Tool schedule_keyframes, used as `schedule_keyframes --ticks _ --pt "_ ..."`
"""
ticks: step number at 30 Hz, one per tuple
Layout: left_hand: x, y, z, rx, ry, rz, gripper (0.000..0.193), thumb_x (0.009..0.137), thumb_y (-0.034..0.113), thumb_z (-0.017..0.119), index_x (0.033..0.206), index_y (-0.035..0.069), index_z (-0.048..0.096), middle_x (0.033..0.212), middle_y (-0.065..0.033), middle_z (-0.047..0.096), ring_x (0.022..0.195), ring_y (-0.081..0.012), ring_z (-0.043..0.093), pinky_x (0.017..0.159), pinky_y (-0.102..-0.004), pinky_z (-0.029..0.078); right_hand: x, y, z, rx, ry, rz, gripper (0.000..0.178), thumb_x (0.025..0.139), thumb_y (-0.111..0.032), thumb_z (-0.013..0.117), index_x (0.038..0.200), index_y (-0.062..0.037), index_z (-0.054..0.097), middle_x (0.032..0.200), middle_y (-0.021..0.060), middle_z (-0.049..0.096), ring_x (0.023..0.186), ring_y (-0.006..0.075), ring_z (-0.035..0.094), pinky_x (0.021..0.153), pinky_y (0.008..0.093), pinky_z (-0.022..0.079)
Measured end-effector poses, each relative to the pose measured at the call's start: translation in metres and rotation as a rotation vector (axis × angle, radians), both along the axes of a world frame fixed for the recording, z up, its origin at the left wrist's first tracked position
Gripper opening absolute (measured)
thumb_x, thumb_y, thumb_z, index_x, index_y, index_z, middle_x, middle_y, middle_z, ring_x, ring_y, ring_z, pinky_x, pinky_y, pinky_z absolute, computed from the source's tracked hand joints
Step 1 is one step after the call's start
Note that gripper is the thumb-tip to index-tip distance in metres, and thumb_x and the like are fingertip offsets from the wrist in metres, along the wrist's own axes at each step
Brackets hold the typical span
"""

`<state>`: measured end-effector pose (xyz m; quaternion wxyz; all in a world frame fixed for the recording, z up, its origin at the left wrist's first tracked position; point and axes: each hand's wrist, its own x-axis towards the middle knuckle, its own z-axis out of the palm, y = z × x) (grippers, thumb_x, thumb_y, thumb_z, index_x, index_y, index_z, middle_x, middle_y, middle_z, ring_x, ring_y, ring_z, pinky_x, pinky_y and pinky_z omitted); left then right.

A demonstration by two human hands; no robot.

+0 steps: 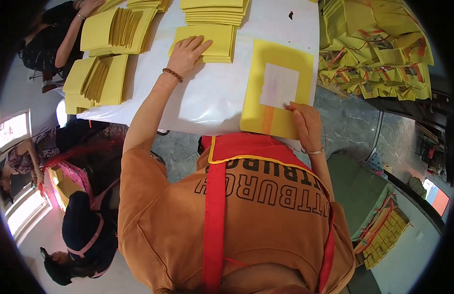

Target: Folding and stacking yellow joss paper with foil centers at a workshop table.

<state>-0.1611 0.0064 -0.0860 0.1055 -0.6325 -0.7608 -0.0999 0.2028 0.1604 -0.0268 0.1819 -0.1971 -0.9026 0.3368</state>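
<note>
My left hand (188, 53), a beaded bracelet at its wrist, lies with spread fingers on top of a small stack of folded yellow paper (218, 43). Before me on the right, near the table's front edge, a larger yellow paper sheet (251, 100) lies flat. A whitish square (279, 84) sits in its middle, with an orange strip (268, 120) running down from it. My right hand (306, 123) is at the sheet's right side, fingers curled and pressed together. Its fingertips meet at the square's lower right corner; what they pinch is too small to make out.
Thick stacks of folded yellow paper (114, 29) stand on the left of the white-covered table (202, 105), with another stack (212, 11) behind my left hand. Yellow paper bundles (376, 54) are heaped at the right. A co-worker's arm (69, 39) reaches in at far left; others work lower left.
</note>
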Motion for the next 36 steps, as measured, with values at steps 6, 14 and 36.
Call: schedule_keyframes --ticks 6,14,36 --pt "0.008 -0.004 -0.014 -0.020 -0.036 0.006 0.052 0.084 0.043 0.053 0.126 0.013 0.046 0.131 -0.0101 0.043 0.122 -0.0270 0.037 0.099 -0.0481 0.027 -0.004 -0.001 -0.001 -0.030 -0.037 -0.046 0.021 0.088 -0.015 0.049 0.101 -0.0075 0.063 0.093 0.0056 0.063 0.089 0.0229 0.054 0.080 0.0345 0.035" --pt "0.009 -0.004 -0.023 -0.080 0.037 0.032 0.062 0.083 0.048 0.052 0.132 0.013 0.039 0.136 -0.0119 0.036 0.126 -0.0287 0.031 0.102 -0.0495 0.021 -0.003 -0.003 0.000 -0.069 -0.056 -0.064 0.020 0.087 -0.014 0.050 0.101 -0.0079 0.063 0.095 0.0057 0.062 0.092 0.0232 0.054 0.082 0.0339 0.034" --pt "0.153 -0.009 0.051 0.165 -0.318 -0.470 0.045 0.073 0.028 0.068 0.110 0.005 0.057 0.106 -0.0122 0.058 0.095 -0.0287 0.054 0.079 -0.0379 0.042 0.012 -0.003 -0.018 0.027 0.082 -0.012 0.023 0.079 -0.016 0.062 0.101 -0.0075 0.063 0.102 0.0086 0.060 0.100 0.0269 0.052 0.086 0.0356 0.041"
